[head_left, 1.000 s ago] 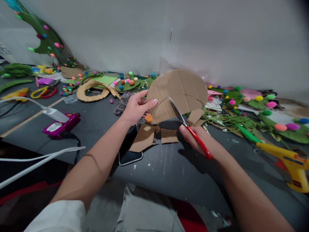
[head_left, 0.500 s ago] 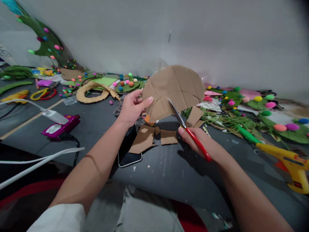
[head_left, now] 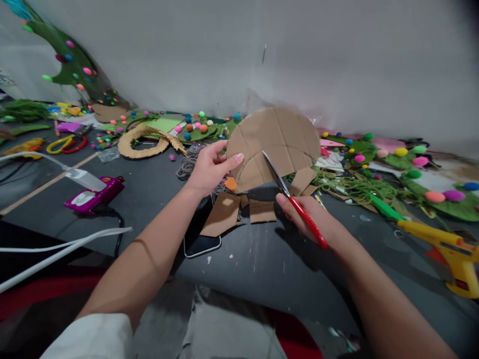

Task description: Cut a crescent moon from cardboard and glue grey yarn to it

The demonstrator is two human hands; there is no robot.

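Note:
My left hand pinches the left edge of a rounded cardboard piece, thumb on the near face, holding it up above the table. A curved line runs across the cardboard, and its lower edge is cut straight. In my right hand is a pair of scissors with red handles. The blades point up and left, in front of the cardboard's lower part; whether they touch it I cannot tell. Below lie cardboard offcuts, partly over a dark phone-like object.
At right lies a yellow glue gun near green yarn and felt shapes with pom-poms. To the left are a purple power adapter, white cables, a wrapped tan ring and more scissors. A wall stands behind.
My left hand and the cardboard have shifted slightly right and down. The scissors stay almost in place, still in my right hand.

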